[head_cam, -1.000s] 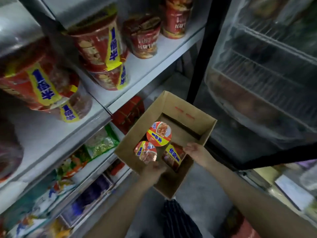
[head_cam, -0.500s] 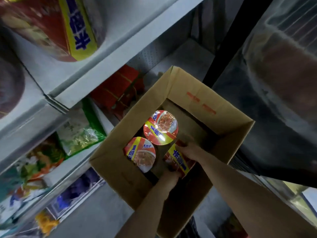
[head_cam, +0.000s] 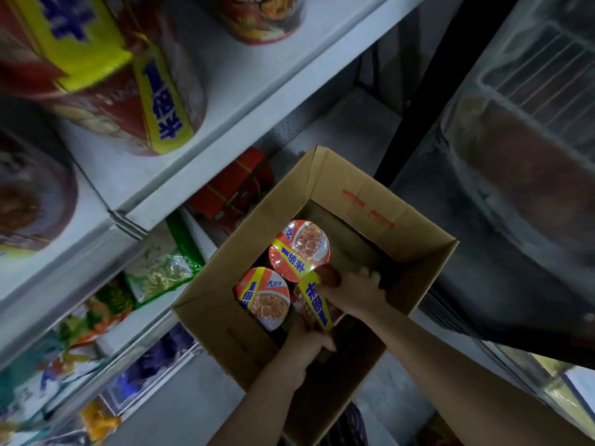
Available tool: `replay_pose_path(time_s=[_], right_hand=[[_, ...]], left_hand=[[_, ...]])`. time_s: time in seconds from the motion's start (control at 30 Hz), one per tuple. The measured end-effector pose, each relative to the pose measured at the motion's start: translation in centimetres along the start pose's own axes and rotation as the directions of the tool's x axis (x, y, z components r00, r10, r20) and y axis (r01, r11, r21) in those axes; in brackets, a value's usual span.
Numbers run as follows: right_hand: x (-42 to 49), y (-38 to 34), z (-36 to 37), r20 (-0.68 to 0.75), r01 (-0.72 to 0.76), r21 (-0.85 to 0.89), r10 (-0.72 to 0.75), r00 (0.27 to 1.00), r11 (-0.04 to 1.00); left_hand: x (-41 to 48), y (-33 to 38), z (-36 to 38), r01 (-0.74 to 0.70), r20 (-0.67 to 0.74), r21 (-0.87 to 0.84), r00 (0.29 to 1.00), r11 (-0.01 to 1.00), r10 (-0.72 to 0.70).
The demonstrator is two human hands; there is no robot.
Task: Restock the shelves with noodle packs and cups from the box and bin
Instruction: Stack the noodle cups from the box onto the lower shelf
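An open cardboard box [head_cam: 380,201] sits on the floor below the shelves. Inside it stand two upright noodle cups with red and yellow lids, one further back [head_cam: 299,249] and one nearer [head_cam: 264,297]. A third noodle cup [head_cam: 314,300] lies on its side at the right of them. My left hand [head_cam: 309,344] grips its lower end from below. My right hand [head_cam: 357,292] grips its upper end, fingers curled round it.
White shelves [head_cam: 225,130] on the left hold large red noodle cups [head_cam: 135,91] on top, with red packs [head_cam: 231,188], green packs [head_cam: 161,268] and other packs lower down. A glass-door fridge [head_cam: 515,156] stands to the right behind a black frame.
My head has dropped closer to the box. Both hands have gone deeper inside and closed round the cup lying on its side.
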State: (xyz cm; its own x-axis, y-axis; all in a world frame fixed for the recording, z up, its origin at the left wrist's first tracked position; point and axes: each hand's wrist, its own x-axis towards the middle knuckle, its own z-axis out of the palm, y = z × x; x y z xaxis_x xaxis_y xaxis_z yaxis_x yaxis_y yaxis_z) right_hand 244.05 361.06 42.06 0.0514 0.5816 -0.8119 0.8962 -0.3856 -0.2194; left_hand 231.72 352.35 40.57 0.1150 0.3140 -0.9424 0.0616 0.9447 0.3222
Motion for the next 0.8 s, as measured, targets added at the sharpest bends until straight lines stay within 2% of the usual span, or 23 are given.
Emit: replay_pose_path(time_s=[0.07, 0.13, 0.23, 0.3, 0.47, 0.57, 0.67, 0.8], right_hand=[[-3.1, -1.5, -1.2, -0.104, 0.067, 0.019, -0.064, 0.993, 0.998], [-5.6, -2.8, -2.3, -0.144, 0.137, 0.027, -0.132, 0.981, 0.990], [-8.8, -3.7, -5.0, -0.186, 0.218, 0.035, -0.209, 0.960, 0.975], [-10.9, -3.9, -7.1, -0.184, 0.253, 0.123, -0.228, 0.956, 0.960], [-15.5, -3.5, -9.4, -0.134, 0.377, 0.407, -0.354, 0.926, 0.832], [-18.8, -3.6, -10.7, -0.034, 0.394, 0.572, -0.460, 0.887, 0.719], [-20.8, -3.3, -11.9, 0.057, 0.360, 0.683, -0.538, 0.841, 0.635], [-21.8, -3.4, -11.9, 0.132, 0.313, 0.747, -0.592, 0.795, 0.587]], left_hand=[[-2.7, 0.2, 0.2, -0.078, -0.013, -0.011, 0.997, 0.997, 0.078], [-5.1, 0.5, 0.3, -0.198, -0.065, 0.042, 0.978, 0.979, 0.200], [-9.2, 2.2, -0.4, -0.335, -0.194, 0.178, 0.910, 0.925, 0.367], [-12.2, 4.0, -1.7, -0.347, -0.284, 0.317, 0.853, 0.883, 0.437], [-18.3, 5.5, -4.5, -0.356, -0.349, 0.434, 0.781, 0.828, 0.518], [-20.9, 5.3, -5.3, -0.409, -0.336, 0.432, 0.755, 0.804, 0.564], [-23.6, 5.5, -6.1, -0.458, -0.324, 0.322, 0.769, 0.829, 0.551], [-26.7, 5.8, -7.0, -0.460, -0.292, 0.397, 0.757, 0.794, 0.585]])
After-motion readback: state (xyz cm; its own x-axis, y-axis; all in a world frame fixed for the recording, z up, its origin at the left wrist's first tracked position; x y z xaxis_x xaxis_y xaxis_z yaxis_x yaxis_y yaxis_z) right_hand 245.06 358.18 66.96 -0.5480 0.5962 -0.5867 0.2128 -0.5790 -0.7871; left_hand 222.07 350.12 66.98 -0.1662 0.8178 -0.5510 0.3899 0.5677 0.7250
